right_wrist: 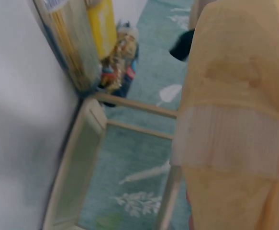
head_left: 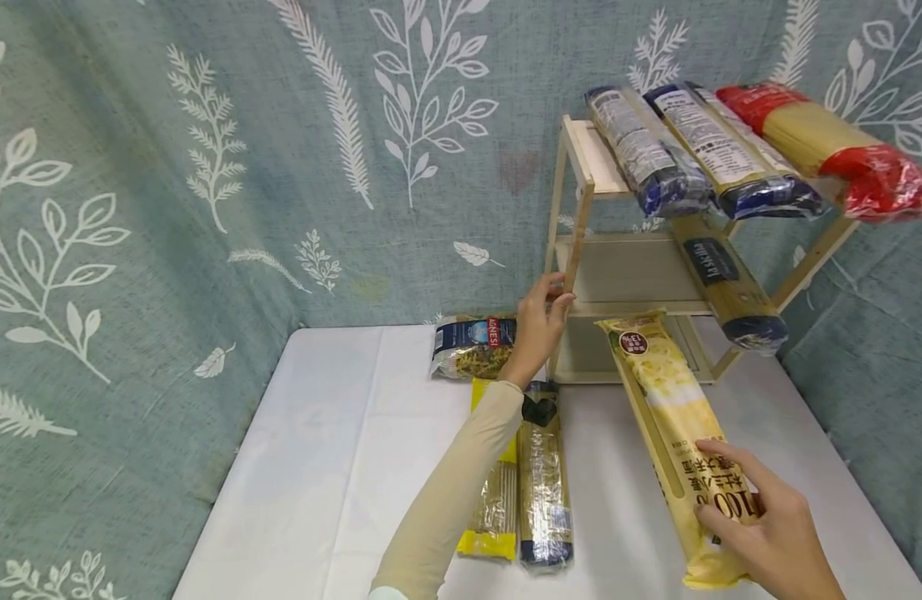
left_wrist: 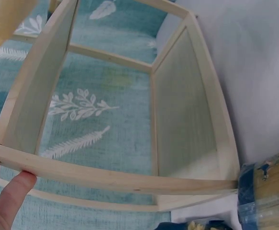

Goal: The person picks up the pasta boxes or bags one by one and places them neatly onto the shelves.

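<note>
- Three long pasta packs already lie across the top tier of the wooden rack (head_left: 581, 179): two dark blue spaghetti packs (head_left: 644, 150) and a red-ended spaghetti pack (head_left: 836, 150); a fourth, dark-labelled spaghetti pack (head_left: 724, 283), rests on the middle tier
- By my judgement the shelving is about half done: two long noodle packs (head_left: 539, 479) and a short fusilli bag (head_left: 472, 346) lie on the white table (head_left: 318, 450), not yet shelved
- The yellow noodle pack (head_left: 674, 417) is in hand, slanted with its far end just at the rack's middle tier and its near end low by the table's front
- The right hand (head_left: 769, 521) grips that pack's near end, fingers wrapped over the printed face
- The left hand (head_left: 539, 321) reaches forward on an outstretched, sleeved arm; its fingers curl round the rack's front left post, thumb (left_wrist: 10, 196) pressed under a rail in the left wrist view
</note>
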A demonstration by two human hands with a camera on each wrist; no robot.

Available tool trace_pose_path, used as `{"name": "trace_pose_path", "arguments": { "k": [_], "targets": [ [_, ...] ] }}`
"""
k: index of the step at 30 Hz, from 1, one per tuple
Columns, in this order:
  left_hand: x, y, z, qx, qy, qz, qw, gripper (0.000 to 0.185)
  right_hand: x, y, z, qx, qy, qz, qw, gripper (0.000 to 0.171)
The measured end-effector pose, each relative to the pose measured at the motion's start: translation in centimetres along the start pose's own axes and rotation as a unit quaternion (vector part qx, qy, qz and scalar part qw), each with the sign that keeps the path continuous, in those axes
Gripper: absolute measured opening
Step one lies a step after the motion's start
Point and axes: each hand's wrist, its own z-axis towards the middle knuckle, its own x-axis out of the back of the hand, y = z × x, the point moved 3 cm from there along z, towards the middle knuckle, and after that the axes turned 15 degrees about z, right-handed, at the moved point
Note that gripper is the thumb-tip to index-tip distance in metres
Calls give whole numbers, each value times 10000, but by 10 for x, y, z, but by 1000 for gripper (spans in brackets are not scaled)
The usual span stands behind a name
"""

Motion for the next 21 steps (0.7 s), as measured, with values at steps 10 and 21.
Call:
{"name": "trace_pose_path", "arguments": {
  "k": [10,21],
  "targets": [
    [0,-1,1,-7,11,118,9999,34,17,-9,18,832,245,-48,9962,69],
    [0,-1,0,-25,53,193,9998,33,22,-18,48,1234,171,-92,9922,66]
  ]
}}
